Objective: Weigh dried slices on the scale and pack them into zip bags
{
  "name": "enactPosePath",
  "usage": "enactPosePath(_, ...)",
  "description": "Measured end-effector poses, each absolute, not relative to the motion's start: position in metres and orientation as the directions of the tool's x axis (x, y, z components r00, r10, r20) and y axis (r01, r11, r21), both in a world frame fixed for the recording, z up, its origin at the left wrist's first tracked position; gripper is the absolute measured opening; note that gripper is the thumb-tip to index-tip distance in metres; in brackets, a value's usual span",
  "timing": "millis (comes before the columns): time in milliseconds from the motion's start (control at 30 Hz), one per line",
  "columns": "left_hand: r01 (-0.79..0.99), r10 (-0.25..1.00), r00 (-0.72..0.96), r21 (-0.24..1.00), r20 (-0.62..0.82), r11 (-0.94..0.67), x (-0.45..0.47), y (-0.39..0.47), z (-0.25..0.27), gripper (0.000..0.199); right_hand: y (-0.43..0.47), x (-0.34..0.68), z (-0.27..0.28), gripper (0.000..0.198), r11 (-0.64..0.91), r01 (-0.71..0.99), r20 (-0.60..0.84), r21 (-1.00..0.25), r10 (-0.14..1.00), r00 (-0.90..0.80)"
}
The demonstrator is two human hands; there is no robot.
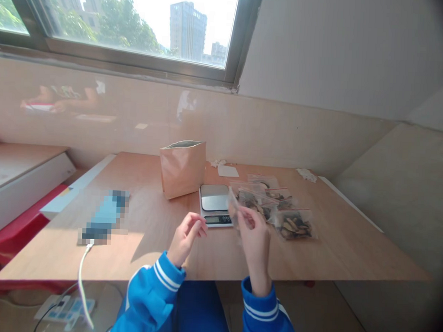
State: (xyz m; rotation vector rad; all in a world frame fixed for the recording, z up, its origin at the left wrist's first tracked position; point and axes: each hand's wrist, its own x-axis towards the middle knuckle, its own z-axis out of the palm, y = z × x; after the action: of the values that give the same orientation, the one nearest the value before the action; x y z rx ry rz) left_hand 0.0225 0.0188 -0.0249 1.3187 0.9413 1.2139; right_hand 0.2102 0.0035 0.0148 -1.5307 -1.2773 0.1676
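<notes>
While right hand (253,232) pinches clear bag (233,205), left hand (185,237) hovers beside.

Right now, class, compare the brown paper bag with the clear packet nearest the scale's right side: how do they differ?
The brown paper bag stands upright with its top open; the clear packet lies flat on the table. The bag is opaque, so its contents are hidden; the packet shows dark dried pieces inside. The bag is clearly larger than the packet. The bag sits behind and left of the scale, the packet to its right. Both rest on the same table, untouched by either hand.
</notes>
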Motion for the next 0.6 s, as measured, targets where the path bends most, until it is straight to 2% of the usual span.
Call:
enactPosePath(67, -0.209, 0.966, 0.206, 0.972, 0.154, -0.110, 0.039, 0.008, -0.009, 0.035, 0.002, 0.173, 0.026, 0.021, 0.241, 0.473, 0.414, -0.848, 0.857, 0.306)
enactPosePath(133, -0.236, 0.982, 0.113, 0.964, 0.150, -0.120, 0.042, 0.007, -0.001, 0.036, 0.001, 0.145, 0.032, 0.019, 0.289, 0.376, 0.378, -0.881, 0.906, 0.189)
enactPosePath(300, -0.198, 0.996, -0.047, 0.976, 0.079, -0.087, 0.019, 0.017, -0.006, 0.040, 0.001, 0.120, 0.027, 0.028, 0.361, 0.271, 0.362, -0.892, 0.931, -0.048)
enactPosePath(467, -0.017, 0.987, -0.127, 0.995, 0.097, -0.100, 0.010, 0.010, -0.014, 0.044, 0.004, 0.119, 0.014, 0.014, 0.339, 0.238, 0.324, -0.910, 0.941, -0.102)
enactPosePath(600, 0.122, 0.985, -0.064, 0.981, 0.159, -0.150, 0.005, 0.006, -0.020, 0.045, 0.003, 0.120, 0.011, 0.016, 0.284, 0.236, 0.275, -0.929, 0.959, -0.072)
